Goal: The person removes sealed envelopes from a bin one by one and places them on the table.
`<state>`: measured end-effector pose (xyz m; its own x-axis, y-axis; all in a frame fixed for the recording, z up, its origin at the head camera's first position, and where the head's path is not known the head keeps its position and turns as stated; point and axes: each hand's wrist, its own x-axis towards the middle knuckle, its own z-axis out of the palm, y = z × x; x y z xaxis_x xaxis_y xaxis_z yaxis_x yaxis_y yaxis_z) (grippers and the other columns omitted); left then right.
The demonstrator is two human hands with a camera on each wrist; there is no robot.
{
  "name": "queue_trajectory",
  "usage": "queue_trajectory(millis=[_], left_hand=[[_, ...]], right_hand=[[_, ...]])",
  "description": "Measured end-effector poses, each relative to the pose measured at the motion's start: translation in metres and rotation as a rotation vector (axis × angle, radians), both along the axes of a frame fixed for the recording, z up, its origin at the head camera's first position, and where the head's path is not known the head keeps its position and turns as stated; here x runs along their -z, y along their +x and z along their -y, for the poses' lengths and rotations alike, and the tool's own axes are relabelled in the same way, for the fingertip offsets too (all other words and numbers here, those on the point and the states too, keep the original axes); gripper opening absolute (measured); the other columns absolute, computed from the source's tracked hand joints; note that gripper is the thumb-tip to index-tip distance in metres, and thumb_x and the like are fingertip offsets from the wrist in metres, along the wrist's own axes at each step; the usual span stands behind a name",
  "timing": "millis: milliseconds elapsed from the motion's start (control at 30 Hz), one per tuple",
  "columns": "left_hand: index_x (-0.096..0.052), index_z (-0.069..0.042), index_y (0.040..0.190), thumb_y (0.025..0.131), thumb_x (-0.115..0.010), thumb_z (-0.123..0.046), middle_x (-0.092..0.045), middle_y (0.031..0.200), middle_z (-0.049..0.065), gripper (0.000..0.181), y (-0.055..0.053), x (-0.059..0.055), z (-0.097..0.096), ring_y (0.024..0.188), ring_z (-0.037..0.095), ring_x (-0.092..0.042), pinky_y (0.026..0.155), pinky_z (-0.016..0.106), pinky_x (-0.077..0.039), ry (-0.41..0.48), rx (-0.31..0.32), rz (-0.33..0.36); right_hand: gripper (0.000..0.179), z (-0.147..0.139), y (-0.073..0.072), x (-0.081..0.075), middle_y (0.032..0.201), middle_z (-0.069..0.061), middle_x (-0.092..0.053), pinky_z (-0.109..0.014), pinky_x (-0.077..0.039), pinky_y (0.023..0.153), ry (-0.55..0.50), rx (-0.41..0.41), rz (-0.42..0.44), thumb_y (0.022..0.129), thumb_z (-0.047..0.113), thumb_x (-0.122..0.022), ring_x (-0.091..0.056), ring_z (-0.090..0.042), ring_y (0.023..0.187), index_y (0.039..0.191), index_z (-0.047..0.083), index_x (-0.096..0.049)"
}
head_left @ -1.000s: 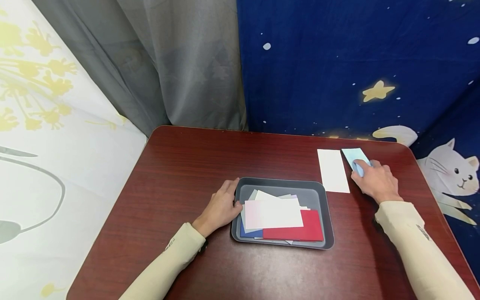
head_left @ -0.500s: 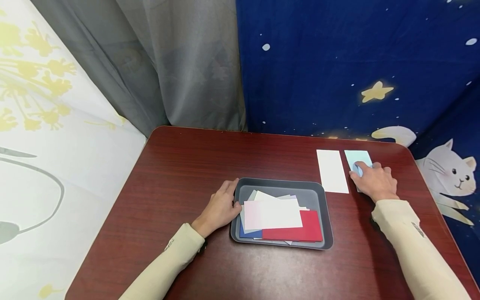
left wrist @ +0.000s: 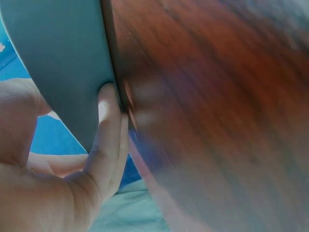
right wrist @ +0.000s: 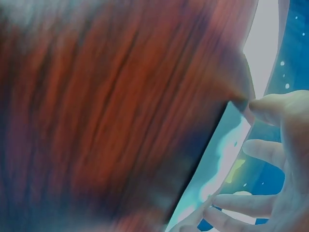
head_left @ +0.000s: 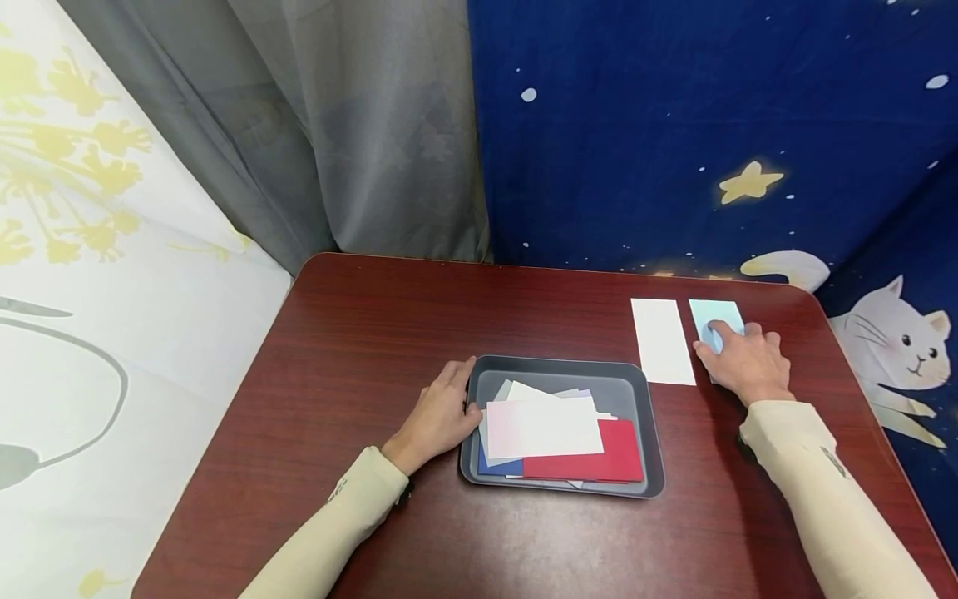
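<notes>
A grey rectangular tray (head_left: 654, 449) on the table holds a loose pile of cards and envelopes. On top lies a pale pinkish-white card (head_left: 545, 428), over a red envelope (head_left: 621, 453) and a blue one (head_left: 496, 466). My left hand (head_left: 440, 412) holds the tray's left side, thumb over the rim and fingers (left wrist: 108, 116) along the outer wall. At the far right, my right hand (head_left: 748, 362) rests over a light blue card (head_left: 714, 309), with spread fingers (right wrist: 241, 205) at it. The hand hides the card's near part. Beside it lies a white card (head_left: 664, 341).
The dark red wooden table (head_left: 359, 349) has a rounded back edge. Behind it hang a grey curtain (head_left: 404, 166) and a blue star-patterned curtain (head_left: 636, 150). A white patterned cloth (head_left: 112, 274) hangs at the left.
My right hand has turned the light blue card from a slant to nearly parallel with the white card, most of it in the first half second. The left hand stays on the tray.
</notes>
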<state>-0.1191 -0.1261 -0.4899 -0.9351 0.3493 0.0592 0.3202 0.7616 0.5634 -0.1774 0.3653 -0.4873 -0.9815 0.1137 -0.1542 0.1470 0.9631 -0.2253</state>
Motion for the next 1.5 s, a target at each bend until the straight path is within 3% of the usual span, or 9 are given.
queue_trajectory(millis=[400, 1100, 1200, 1400, 1500], left_hand=[[-0.047, 0.008, 0.161, 0.093, -0.072, -0.01, -0.06, 0.145, 0.02, 0.074, 0.001, 0.002, 0.001, 0.089, 0.019, -0.064, 0.087, 0.055, -0.057, 0.002, 0.005, -0.01], [-0.048, 0.01, 0.16, 0.092, -0.073, -0.009, -0.061, 0.142, 0.021, 0.075, 0.0, 0.001, 0.0, 0.089, 0.021, -0.064, 0.084, 0.056, -0.057, 0.011, 0.006, -0.024], [-0.048, 0.011, 0.158, 0.091, -0.072, -0.009, -0.061, 0.141, 0.022, 0.074, -0.002, 0.006, 0.002, 0.087, 0.022, -0.064, 0.082, 0.058, -0.057, 0.048, 0.015, -0.033], [-0.048, 0.007, 0.16, 0.09, -0.071, -0.016, -0.06, 0.141, 0.019, 0.077, -0.012, 0.04, 0.008, 0.084, 0.016, -0.061, 0.077, 0.054, -0.056, 0.054, 0.02, -0.081], [-0.049, 0.007, 0.16, 0.09, -0.071, -0.015, -0.061, 0.141, 0.019, 0.077, -0.011, 0.036, 0.008, 0.084, 0.018, -0.061, 0.078, 0.056, -0.056, 0.058, 0.016, -0.075]], right_hand=[[0.062, 0.023, 0.007, -0.009, 0.156, -0.042, -0.033, -0.082, -0.042, 0.089, 0.035, -0.1, -0.104, 0.109, 0.041, -0.059, -0.034, -0.07, 0.131, 0.157, 0.003, -0.051], [0.059, 0.104, 0.026, -0.038, 0.147, -0.029, -0.055, -0.075, -0.051, 0.088, 0.018, -0.323, -0.278, 0.102, 0.039, -0.066, -0.051, -0.055, 0.126, 0.154, 0.011, -0.062], [0.057, 0.117, 0.03, -0.04, 0.143, -0.027, -0.06, -0.073, -0.053, 0.087, 0.016, -0.369, -0.31, 0.1, 0.039, -0.067, -0.054, -0.054, 0.126, 0.151, 0.012, -0.066], [0.058, 0.141, 0.04, -0.042, 0.138, -0.022, -0.063, -0.066, -0.057, 0.085, -0.004, -0.45, -0.341, 0.097, 0.039, -0.072, -0.055, -0.049, 0.126, 0.149, 0.014, -0.068], [0.058, 0.152, 0.045, -0.043, 0.139, -0.02, -0.064, -0.063, -0.057, 0.084, -0.009, -0.487, -0.359, 0.095, 0.037, -0.074, -0.057, -0.046, 0.124, 0.148, 0.014, -0.07]])
